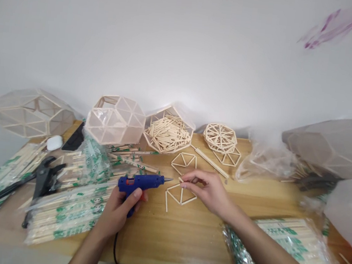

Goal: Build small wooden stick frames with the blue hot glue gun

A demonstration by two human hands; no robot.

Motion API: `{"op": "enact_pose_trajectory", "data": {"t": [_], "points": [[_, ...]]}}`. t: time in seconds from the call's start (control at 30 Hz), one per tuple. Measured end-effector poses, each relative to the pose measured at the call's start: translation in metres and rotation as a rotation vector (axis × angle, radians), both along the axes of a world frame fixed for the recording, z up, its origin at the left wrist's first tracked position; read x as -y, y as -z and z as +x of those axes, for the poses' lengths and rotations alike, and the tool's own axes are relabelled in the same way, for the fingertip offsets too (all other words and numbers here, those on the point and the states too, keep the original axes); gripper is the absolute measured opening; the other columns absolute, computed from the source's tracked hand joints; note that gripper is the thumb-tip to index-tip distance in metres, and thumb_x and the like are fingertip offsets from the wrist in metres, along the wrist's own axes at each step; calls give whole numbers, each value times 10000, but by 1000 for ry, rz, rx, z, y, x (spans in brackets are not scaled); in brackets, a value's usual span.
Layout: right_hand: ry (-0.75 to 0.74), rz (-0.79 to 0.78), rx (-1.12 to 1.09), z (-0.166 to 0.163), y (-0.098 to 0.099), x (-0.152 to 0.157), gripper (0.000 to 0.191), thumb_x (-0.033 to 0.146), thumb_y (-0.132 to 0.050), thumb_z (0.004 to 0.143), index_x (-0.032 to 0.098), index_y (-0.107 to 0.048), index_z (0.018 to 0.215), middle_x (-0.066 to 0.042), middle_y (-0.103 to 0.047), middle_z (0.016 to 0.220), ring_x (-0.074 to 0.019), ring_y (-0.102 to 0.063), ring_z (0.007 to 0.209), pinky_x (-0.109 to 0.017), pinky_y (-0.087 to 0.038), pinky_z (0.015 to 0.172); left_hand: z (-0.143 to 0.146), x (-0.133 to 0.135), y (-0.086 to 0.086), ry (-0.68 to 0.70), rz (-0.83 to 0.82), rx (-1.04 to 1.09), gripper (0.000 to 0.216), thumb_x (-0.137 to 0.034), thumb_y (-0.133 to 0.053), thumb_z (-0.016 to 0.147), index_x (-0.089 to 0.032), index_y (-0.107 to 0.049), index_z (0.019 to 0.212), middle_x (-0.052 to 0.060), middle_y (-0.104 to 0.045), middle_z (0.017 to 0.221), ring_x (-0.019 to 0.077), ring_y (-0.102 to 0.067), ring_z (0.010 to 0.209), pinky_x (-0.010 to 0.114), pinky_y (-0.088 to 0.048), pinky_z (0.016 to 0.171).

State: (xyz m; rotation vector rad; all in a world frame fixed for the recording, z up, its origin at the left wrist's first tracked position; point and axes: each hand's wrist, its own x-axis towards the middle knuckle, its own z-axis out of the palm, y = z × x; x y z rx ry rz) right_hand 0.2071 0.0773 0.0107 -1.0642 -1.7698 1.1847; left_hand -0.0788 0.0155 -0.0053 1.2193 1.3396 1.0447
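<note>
My left hand is wrapped round the grip of a blue hot glue gun, whose metal nozzle points right toward a small flat frame of wooden sticks lying on the wooden table. My right hand reaches over that frame, its thumb and fingers pinched on one thin stick at the frame's top corner, just right of the nozzle tip. A second small stick frame lies a little farther back.
Faceted stick-and-film domes stand at the back, with a bowl-shaped frame full of loose sticks and a stick lattice. Packs of wrapped chopsticks flank the hands. Black cutters lie at the left.
</note>
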Motion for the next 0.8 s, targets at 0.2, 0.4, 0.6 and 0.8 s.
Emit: {"op": "enact_pose_trajectory", "data": {"t": [0.2,0.4,0.6,0.8], "points": [[-27,103,-1,-3,0,2,335,552,-755,970,225,-824,947,-60,-808,912,-198,-738,834,-307,-552,756,0,1,-2,31,5,1,588,-717,-659,926,-154,-727,770,55,-656,619,153,-569,548,265,-422,530],[-37,124,-9,-3,-3,4,340,553,-744,974,225,-830,955,-57,-797,894,-192,-726,818,-302,-547,749,0,0,-2,55,-10,-33,601,-731,-661,912,-160,-702,729,58,-651,625,164,-574,556,276,-429,542],[-52,135,-6,-4,-3,5,323,540,-744,979,229,-830,970,-61,-798,904,-195,-732,824,-309,-551,755,0,0,-2,33,-30,-55,622,-753,-669,888,-165,-687,687,64,-659,645,161,-568,549,281,-429,545],[-48,135,-8,-3,-5,5,316,540,-745,978,236,-832,972,-60,-802,911,-197,-737,829,-313,-561,761,1,-1,-3,47,-12,-62,611,-737,-650,912,-180,-649,661,46,-629,609,154,-544,528,280,-409,537]]}}
